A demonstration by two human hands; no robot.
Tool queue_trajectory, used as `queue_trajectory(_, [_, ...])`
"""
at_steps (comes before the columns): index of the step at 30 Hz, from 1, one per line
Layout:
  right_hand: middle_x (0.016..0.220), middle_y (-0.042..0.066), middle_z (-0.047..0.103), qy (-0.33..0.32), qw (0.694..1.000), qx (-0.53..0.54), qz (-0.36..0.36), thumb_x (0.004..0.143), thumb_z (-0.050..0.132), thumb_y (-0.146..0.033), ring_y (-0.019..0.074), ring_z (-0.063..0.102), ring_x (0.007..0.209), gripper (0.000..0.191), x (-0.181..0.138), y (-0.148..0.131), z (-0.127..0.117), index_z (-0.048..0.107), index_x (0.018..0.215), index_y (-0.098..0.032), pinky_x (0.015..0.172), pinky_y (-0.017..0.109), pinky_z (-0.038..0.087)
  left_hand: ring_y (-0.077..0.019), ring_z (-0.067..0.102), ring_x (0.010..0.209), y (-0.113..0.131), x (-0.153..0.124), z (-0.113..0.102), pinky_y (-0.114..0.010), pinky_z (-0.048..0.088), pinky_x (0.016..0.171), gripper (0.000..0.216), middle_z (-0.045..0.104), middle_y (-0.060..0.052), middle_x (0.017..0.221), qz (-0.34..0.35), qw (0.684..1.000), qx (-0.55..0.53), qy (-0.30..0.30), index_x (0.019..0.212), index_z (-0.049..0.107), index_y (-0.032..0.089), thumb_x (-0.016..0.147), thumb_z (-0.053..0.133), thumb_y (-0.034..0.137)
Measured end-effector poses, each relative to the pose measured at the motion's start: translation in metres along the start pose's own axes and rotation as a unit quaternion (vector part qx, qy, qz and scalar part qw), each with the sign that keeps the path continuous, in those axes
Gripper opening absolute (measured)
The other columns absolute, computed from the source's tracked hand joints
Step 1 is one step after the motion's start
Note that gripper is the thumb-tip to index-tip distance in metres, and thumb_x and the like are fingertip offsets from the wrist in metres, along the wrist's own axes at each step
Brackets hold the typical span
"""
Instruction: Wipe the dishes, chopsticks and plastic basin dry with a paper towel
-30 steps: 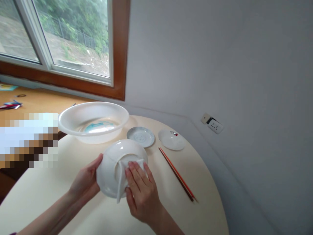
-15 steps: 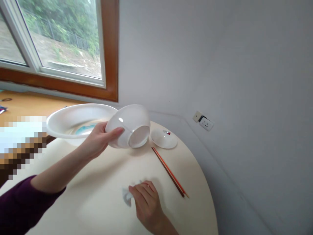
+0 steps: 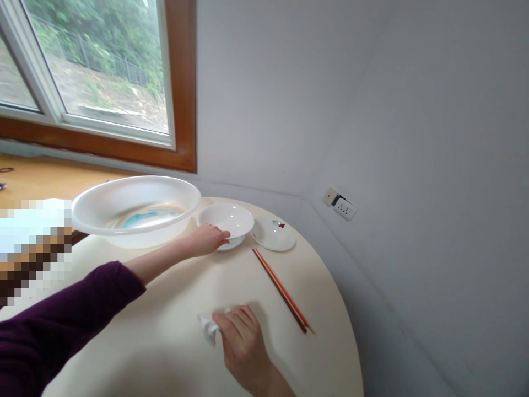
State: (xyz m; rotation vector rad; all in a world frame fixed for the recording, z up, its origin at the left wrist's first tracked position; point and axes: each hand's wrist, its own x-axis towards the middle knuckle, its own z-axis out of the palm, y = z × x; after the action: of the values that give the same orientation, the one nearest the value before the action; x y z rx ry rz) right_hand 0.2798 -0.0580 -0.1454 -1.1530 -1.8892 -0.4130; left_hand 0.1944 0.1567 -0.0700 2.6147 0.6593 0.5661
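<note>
Left hand is gripping a white bowl's rim; its placing over a plate is seemingly nearing completion, release remaining. Right hand is clutching white cloth.

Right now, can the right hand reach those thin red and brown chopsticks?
Probably yes: the thin red and brown chopsticks lie near the right hand, nothing between them, though it holds a crumpled white cloth.

The bowl sits between basin and dish, chopsticks before the dish.
</note>
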Motion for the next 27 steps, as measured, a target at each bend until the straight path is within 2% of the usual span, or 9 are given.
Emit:
queue_trajectory(3, [0.073,0.005,0.066,-0.001,1.000,0.000,0.002,0.088,0.032,-0.007,0.0156,0.055,0.063,0.027,-0.001,0.000,0.001,0.055,0.099,-0.015,0.062,0.029,0.042,-0.0225,0.057,0.054,-0.017,0.004,0.009,-0.030,0.037,0.063,0.027,0.057,-0.007,0.049,-0.002,1.000,0.014,0.016,0.060,0.059,0.020,0.075,0.058,0.042])
queue_trajectory(7, [0.072,0.005,0.066,-0.013,1.000,-0.001,0.005,0.087,0.032,-0.007,0.0156,0.055,0.064,0.027,-0.003,0.001,0.002,0.055,0.099,-0.015,0.062,0.029,0.041,-0.0259,0.063,0.063,-0.030,0.010,0.018,-0.031,0.039,0.066,0.026,0.065,-0.014,0.062,-0.017,0.990,0.134,-0.040,0.072,0.063,0.017,0.083,0.047,0.034])
queue_trajectory(14, [0.076,0.005,0.067,-0.038,0.999,0.006,0.014,0.086,0.034,-0.005,0.0159,0.056,0.066,0.026,-0.007,0.003,0.004,0.053,0.101,-0.015,0.063,0.030,0.040,-0.0279,0.065,0.070,-0.046,0.015,0.029,-0.032,0.042,0.064,0.027,0.068,-0.016,0.071,-0.030,0.971,0.218,-0.089,0.081,0.063,0.015,0.086,0.040,0.027])
queue_trajectory(27, [0.075,0.004,0.067,-0.037,0.999,0.010,0.015,0.083,0.035,-0.004,0.0158,0.055,0.064,0.026,-0.005,0.001,0.002,0.053,0.099,-0.015,0.060,0.030,0.039,-0.0250,0.065,0.070,-0.049,0.010,0.035,-0.031,0.042,0.061,0.032,0.069,-0.014,0.074,-0.023,0.958,0.268,-0.105,0.086,0.063,0.016,0.090,0.034,0.030])
